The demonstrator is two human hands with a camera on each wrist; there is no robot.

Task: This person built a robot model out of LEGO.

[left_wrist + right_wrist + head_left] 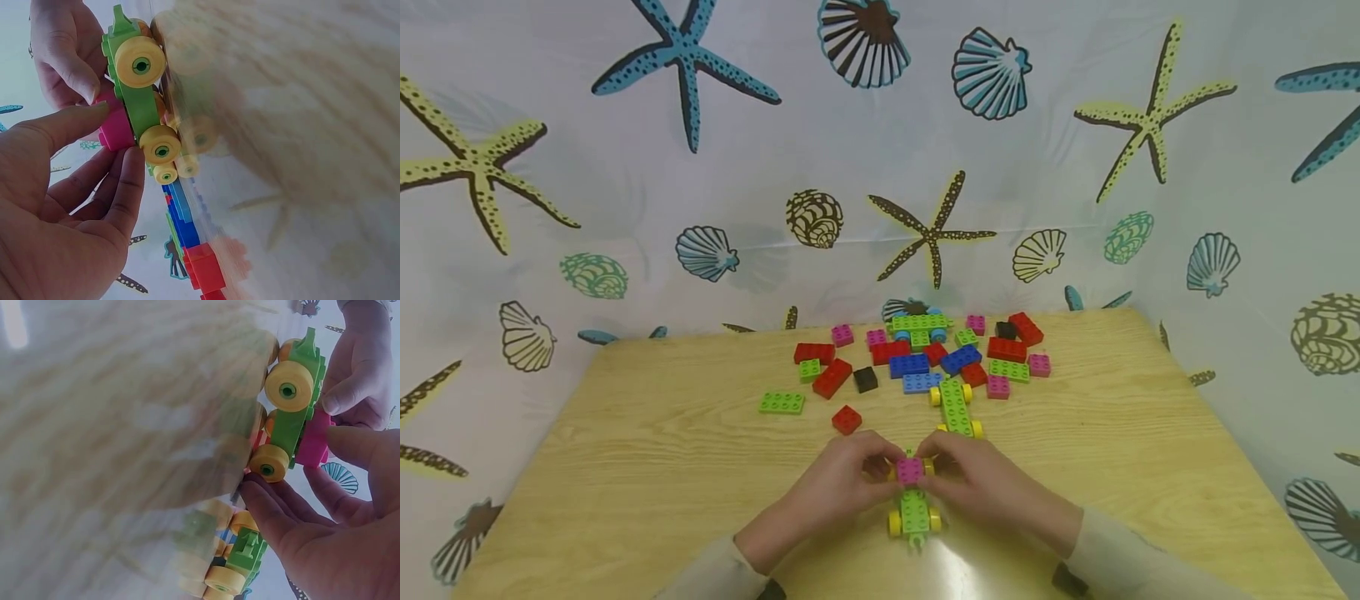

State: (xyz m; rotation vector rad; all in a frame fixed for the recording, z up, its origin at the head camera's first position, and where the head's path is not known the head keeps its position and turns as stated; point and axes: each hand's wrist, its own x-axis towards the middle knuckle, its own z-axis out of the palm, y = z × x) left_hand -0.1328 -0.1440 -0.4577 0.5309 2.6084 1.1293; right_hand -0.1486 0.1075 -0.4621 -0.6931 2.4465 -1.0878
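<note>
A pink toy brick (910, 471) sits at the far end of a green toy car base (915, 512) with yellow wheels, which stands on the table. From the left, my left hand (842, 477) pinches the brick between thumb and fingers. My right hand (988, 477) pinches it from the other side, and its fingertips reach by the front wheel in the right wrist view. That view shows the brick slightly tilted against the base; whether it is pressed fully down I cannot tell. A second green car base (955, 408) with yellow wheels stands just beyond my right hand.
Farther back on the wooden table (662, 433) lie several loose bricks, among them a single red brick (847, 419), a green brick (782, 403) and a dark blue brick (909, 365). A green car base (919, 323) with blue wheels stands by the patterned cloth (760, 192).
</note>
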